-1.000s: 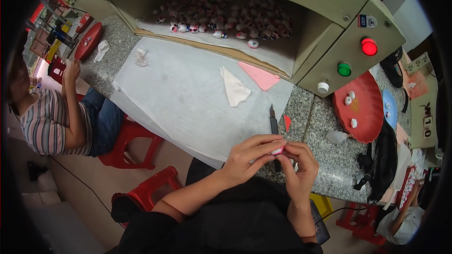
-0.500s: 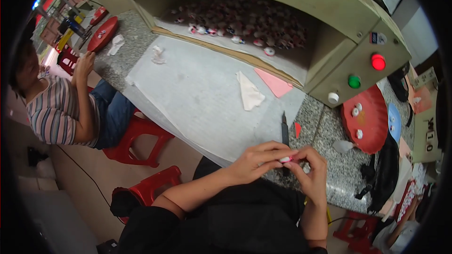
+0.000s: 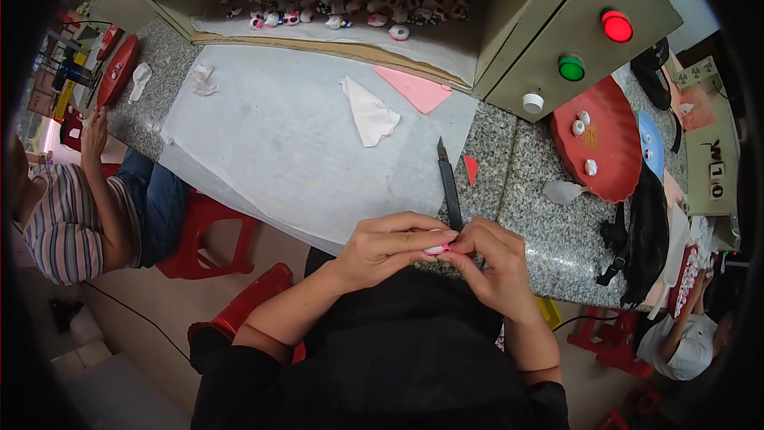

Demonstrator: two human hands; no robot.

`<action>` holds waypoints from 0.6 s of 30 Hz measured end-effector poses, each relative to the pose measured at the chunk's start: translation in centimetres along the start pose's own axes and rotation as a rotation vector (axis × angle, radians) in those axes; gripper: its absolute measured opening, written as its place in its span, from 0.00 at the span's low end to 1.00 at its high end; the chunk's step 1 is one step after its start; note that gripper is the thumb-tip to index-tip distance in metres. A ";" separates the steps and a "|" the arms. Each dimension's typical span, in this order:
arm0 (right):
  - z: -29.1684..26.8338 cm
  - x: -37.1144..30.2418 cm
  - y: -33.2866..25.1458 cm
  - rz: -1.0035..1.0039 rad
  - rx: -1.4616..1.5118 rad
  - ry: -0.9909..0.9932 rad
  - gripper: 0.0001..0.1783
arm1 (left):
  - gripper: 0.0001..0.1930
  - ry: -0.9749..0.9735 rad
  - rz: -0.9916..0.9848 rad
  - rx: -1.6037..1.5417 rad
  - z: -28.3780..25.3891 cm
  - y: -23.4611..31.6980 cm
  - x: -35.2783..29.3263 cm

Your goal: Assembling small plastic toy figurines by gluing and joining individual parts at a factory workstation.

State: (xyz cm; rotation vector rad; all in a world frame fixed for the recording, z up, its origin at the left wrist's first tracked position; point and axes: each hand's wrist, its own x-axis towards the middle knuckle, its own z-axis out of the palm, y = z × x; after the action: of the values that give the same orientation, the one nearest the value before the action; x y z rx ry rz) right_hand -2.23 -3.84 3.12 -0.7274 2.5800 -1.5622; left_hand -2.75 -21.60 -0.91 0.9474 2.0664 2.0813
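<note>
Over the near edge of the counter, my left hand [image 3: 382, 248] pinches a small white and pink figurine [image 3: 436, 250] between thumb and fingers. My right hand [image 3: 495, 264] meets it from the other side, its thumb and fingertips closed on the figurine's pink end. Fingers cover much of the piece, so its full shape is hidden. Just beyond the hands lies a black craft knife [image 3: 450, 191], blade pointing away. A small red triangular scrap [image 3: 471, 170] is right of the knife. White paper [image 3: 263, 127] covers the counter to the left.
A heating cabinet [image 3: 517, 48] holds many small figurines [image 3: 350, 0]. A white cloth [image 3: 371, 115] and pink sheet [image 3: 415, 89] lie before it. At right are a red scalloped tray [image 3: 613, 167], a small translucent bottle [image 3: 562, 192] and a black bag [image 3: 646, 247]. Co-workers [image 3: 76, 223] sit at both sides.
The view has shifted, so the counter and cabinet sit further left and higher in the picture. Both hands stay together on the figurine, with slightly changed finger positions.
</note>
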 end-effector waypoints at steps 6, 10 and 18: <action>0.1 0.0 -1.0 0.039 -0.021 0.071 0.09 | 0.16 0.087 0.032 0.050 0.1 0.3 0.3; 0.4 -0.1 -0.9 -0.016 -0.183 0.110 0.12 | 0.17 0.116 0.045 0.100 0.5 0.5 0.6; 0.1 -0.5 -1.0 -0.028 -0.327 0.079 0.08 | 0.19 0.099 0.017 0.133 1.1 0.3 0.6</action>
State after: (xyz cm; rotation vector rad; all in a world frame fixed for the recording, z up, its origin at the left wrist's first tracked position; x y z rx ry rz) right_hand -1.41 -4.15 3.79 -0.7376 2.9352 -1.2090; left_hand -2.60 -20.42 -0.48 0.8986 2.2789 2.0607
